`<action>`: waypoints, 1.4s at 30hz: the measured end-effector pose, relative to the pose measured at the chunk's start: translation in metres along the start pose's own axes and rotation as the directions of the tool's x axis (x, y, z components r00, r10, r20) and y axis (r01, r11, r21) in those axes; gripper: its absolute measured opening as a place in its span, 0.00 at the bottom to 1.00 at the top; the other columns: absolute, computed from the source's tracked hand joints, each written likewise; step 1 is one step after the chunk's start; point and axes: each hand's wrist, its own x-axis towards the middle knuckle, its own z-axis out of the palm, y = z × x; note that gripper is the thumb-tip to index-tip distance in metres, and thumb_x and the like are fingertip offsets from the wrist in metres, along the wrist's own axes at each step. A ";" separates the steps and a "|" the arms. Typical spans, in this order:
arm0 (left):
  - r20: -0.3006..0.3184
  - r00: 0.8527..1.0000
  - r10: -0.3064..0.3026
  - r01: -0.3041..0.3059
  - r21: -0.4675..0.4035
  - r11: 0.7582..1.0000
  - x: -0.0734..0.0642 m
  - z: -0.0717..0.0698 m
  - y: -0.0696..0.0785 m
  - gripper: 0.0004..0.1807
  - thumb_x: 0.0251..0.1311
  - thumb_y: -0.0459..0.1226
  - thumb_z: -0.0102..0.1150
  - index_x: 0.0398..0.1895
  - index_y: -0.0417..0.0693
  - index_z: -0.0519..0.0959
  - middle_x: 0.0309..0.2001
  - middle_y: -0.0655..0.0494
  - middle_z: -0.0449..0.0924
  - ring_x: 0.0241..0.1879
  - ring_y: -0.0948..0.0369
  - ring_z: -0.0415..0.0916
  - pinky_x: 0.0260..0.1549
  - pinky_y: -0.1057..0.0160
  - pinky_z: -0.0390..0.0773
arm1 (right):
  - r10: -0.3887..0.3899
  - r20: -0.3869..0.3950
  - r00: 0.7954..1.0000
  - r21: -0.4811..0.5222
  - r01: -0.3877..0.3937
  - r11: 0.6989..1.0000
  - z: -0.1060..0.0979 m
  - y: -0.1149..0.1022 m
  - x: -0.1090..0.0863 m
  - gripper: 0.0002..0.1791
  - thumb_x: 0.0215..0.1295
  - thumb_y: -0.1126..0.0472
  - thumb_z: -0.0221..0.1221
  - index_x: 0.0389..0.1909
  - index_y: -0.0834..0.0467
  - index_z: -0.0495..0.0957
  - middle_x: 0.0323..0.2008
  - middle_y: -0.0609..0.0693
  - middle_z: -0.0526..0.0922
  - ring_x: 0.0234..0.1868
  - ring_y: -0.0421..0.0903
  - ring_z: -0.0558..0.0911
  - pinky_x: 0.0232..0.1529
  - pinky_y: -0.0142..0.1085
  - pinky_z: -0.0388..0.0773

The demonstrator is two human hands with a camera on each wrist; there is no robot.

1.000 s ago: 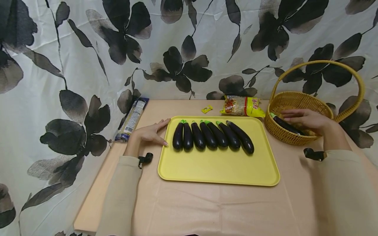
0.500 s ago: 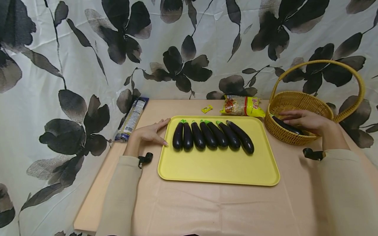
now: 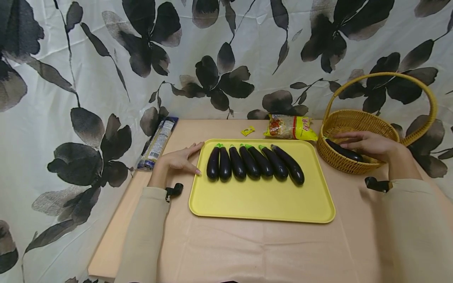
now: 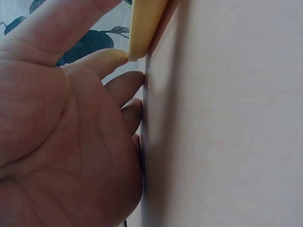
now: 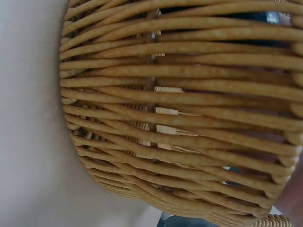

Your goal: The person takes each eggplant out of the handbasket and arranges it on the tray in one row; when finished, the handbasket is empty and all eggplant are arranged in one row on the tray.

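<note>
My right hand (image 3: 369, 144) reaches into the wicker basket (image 3: 354, 120) at the right and holds a dark purple eggplant (image 3: 343, 151) low inside it. Part of that eggplant is hidden under the fingers. In the right wrist view the woven basket wall (image 5: 180, 99) fills most of the picture. On the other side, my left hand (image 3: 177, 160) rests at the left rim of the yellow tray (image 3: 262, 204), thumb and fingers spread. A row of several eggplants (image 3: 252, 163) lies across the tray's upper half, most with green tops.
Behind the tray lie a yellow printed food bag (image 3: 291, 127) and a small yellow packet (image 3: 248, 131). A long blue and clear package (image 3: 159, 143) is at the table's left edge. The basket's tall handle (image 3: 387, 74) arches over the right hand. A floral cloth (image 3: 212, 39) hangs behind.
The eggplant in the basket has shifted slightly under the right hand, and its green tip no longer shows. The left hand and tray have stayed in place.
</note>
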 end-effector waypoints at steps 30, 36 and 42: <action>-0.005 1.000 -0.012 0.012 -0.005 1.000 0.000 0.001 0.000 0.73 0.40 0.57 0.85 0.86 0.70 0.43 0.86 0.50 0.28 0.84 0.43 0.22 0.78 0.33 0.29 | -0.108 0.106 0.988 0.217 0.083 0.973 -0.007 -0.004 -0.008 0.27 0.83 0.59 0.51 0.79 0.47 0.66 0.58 0.26 0.81 0.57 0.29 0.83 0.54 0.33 0.85; 0.000 1.000 -0.011 0.011 -0.010 1.000 0.001 0.000 0.001 0.73 0.41 0.57 0.85 0.86 0.70 0.43 0.86 0.50 0.28 0.84 0.43 0.22 0.78 0.33 0.29 | -0.149 -0.080 0.986 0.222 0.163 0.961 -0.002 -0.010 -0.014 0.28 0.82 0.60 0.52 0.80 0.51 0.64 0.62 0.25 0.76 0.57 0.25 0.79 0.51 0.27 0.84; -0.001 1.000 -0.013 0.013 0.006 1.000 0.001 0.001 0.001 0.73 0.41 0.58 0.84 0.86 0.70 0.43 0.86 0.50 0.28 0.84 0.42 0.23 0.78 0.32 0.30 | -0.198 -0.174 0.965 0.307 0.244 0.920 0.009 -0.024 -0.023 0.30 0.81 0.64 0.53 0.80 0.53 0.63 0.64 0.31 0.76 0.55 0.30 0.81 0.47 0.27 0.85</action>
